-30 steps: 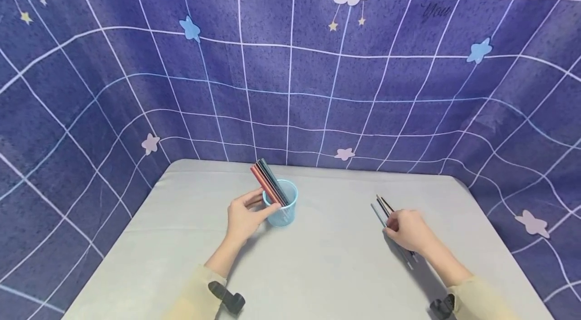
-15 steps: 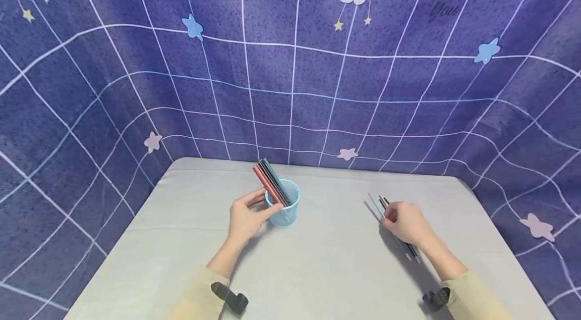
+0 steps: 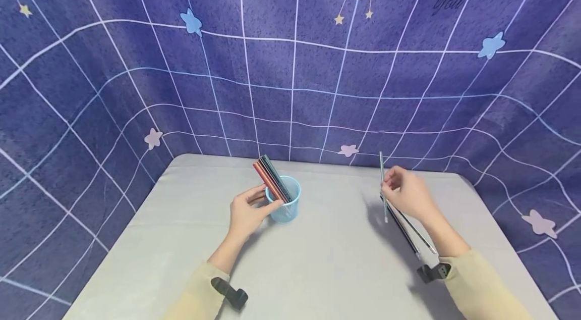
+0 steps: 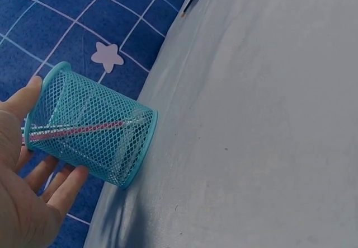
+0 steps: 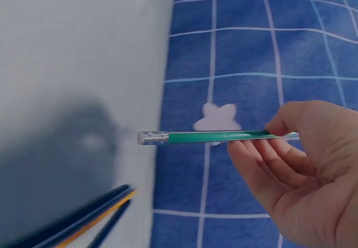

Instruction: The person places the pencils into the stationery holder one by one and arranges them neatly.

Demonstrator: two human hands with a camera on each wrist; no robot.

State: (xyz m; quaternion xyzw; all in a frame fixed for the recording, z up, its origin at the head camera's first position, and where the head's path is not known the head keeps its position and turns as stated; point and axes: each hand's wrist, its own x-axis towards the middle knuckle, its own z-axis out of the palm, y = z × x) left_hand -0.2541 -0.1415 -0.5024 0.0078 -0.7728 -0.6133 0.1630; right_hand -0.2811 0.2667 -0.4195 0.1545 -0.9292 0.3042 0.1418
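Note:
My left hand (image 3: 247, 211) grips a light-blue mesh pencil cup (image 3: 286, 213) near its rim, thumb at the front and fingers on the far side. Several pencils (image 3: 271, 178) in red, orange, black and dark green lean left inside it. In the left wrist view, the mesh cup (image 4: 92, 125) shows a pink-red pencil through its wall. To the right, my right hand (image 3: 410, 195) pinches a green pencil (image 5: 207, 137) between thumb and fingertips, raised over the table. Its silver ferrule and white eraser point away from the hand, downward in the head view.
Beneath the right hand a few dark pencils (image 3: 404, 231) lie on the pale grey tabletop (image 3: 327, 264), one showing an orange-yellow stripe in the right wrist view. A purple-blue grid curtain (image 3: 317, 72) with stars and clouds rises behind the table and along its sides.
The right hand has lifted the green pencil off the table, moved slightly away from me, and tipped it upright. The remaining pencils have spread apart. The left hand stays on the cup.

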